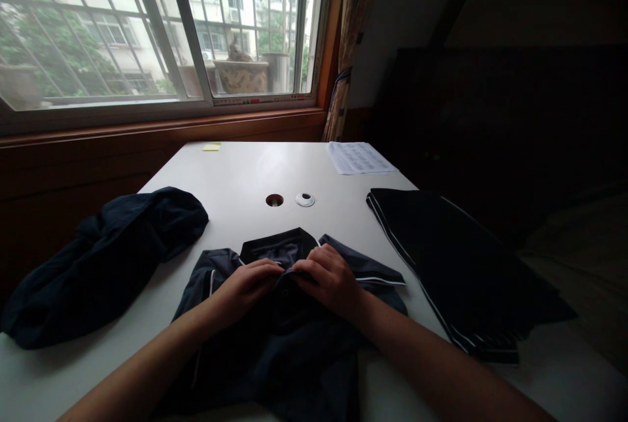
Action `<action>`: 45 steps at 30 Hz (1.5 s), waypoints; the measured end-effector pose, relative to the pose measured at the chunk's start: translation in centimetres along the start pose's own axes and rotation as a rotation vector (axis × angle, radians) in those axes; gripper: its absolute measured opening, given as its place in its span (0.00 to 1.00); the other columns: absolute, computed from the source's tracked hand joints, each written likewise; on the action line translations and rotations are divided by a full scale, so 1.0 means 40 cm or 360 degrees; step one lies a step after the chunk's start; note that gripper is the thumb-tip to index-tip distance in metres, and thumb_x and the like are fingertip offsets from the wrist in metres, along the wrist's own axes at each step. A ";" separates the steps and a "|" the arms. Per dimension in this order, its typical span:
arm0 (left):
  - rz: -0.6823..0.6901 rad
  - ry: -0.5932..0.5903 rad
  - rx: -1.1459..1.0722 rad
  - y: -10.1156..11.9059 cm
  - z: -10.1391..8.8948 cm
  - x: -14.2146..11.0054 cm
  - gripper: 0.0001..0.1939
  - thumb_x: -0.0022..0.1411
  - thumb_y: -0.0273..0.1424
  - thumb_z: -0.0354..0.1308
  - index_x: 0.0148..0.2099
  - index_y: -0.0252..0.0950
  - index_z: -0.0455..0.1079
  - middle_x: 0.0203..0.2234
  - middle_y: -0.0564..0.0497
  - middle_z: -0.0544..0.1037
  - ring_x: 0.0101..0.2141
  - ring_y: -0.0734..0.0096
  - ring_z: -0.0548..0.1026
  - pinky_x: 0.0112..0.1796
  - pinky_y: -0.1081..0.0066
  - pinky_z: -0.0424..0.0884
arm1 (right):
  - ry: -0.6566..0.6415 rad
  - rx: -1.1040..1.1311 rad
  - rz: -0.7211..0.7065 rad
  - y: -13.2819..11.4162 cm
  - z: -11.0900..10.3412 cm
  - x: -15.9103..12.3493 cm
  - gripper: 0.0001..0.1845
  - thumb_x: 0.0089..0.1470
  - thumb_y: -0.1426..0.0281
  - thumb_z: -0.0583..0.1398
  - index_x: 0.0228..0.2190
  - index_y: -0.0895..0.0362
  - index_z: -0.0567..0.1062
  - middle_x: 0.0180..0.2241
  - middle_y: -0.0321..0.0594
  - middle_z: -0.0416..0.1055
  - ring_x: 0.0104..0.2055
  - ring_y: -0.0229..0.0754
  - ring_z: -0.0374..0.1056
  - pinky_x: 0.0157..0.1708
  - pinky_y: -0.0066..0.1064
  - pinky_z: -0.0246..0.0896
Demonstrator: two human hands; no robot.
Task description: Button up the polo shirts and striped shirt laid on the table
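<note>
Daylight from a window (196,49) beyond the hands falls on a white table (235,173). On my feed, a dark shirt (294,360) lies directly beneath the hands, its collar (294,237) just past them. I have the left hand (255,278) and right hand (328,275) close together, fingers curled nearly closed, each pinching the shirt's front near the neck; whether they grip a button, I can't tell. Left of them lies a bundled dark cloth (112,258); to their right, a folded dark pile (451,258). Farther ahead sit a round cap (305,199) and some papers (360,157).
</note>
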State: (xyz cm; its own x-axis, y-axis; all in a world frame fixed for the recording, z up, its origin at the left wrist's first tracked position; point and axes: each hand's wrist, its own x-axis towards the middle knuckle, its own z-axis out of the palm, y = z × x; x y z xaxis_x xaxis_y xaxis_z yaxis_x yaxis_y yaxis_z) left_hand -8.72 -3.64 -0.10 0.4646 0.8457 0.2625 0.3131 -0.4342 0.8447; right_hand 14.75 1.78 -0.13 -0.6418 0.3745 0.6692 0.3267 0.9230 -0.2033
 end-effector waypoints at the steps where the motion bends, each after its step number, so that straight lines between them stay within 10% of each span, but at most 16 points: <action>1: 0.0001 0.0000 -0.0001 -0.001 0.000 0.000 0.12 0.70 0.30 0.50 0.50 0.37 0.72 0.43 0.45 0.76 0.43 0.64 0.74 0.44 0.65 0.71 | 0.0004 0.0000 -0.0004 0.000 -0.001 0.001 0.05 0.62 0.66 0.60 0.39 0.54 0.73 0.31 0.39 0.72 0.33 0.43 0.66 0.38 0.38 0.60; 37: -0.0100 0.0082 -0.0092 0.044 -0.014 -0.010 0.12 0.70 0.30 0.51 0.52 0.37 0.70 0.46 0.44 0.73 0.47 0.62 0.71 0.49 0.64 0.68 | 0.0224 0.0089 0.0131 0.014 -0.012 -0.003 0.05 0.60 0.70 0.61 0.40 0.54 0.76 0.29 0.37 0.69 0.33 0.41 0.65 0.36 0.35 0.61; 45: -0.0222 0.0107 0.0002 0.031 -0.009 -0.011 0.14 0.67 0.34 0.56 0.53 0.37 0.71 0.43 0.46 0.76 0.34 0.69 0.72 0.36 0.70 0.71 | 0.0205 0.0079 0.0145 0.017 -0.011 -0.003 0.05 0.60 0.71 0.61 0.40 0.53 0.75 0.30 0.37 0.70 0.34 0.42 0.65 0.39 0.38 0.60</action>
State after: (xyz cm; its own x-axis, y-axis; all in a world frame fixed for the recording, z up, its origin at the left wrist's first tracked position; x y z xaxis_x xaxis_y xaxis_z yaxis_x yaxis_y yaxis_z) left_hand -8.86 -4.45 1.00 0.3601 0.9167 0.1731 0.3721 -0.3113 0.8744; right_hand 15.35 2.32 -0.05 -0.5155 0.4456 0.7319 0.3428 0.8901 -0.3004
